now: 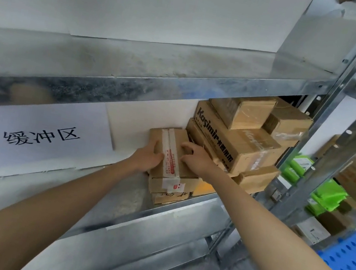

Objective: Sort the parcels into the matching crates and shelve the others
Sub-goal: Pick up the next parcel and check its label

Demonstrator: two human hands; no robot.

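Taped parcel (pixel 170 154): tops a short stack on the lower shelf (pixel 114 197), just beside the Kasimir carton (pixel 230 141); long axis runs front to back, along its tape; left hand (pixel 148 157) clasps its left flank; right hand (pixel 194 157) curls over its right top edge; both equally near.

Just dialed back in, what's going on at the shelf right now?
A person has both hands on a taped box on the metal shelf. The left hand grips its left side and the right hand holds its top right. The box sits on a short stack of flatter boxes, right beside a pile that includes the Kasimir carton. It looks like it is being shelved.
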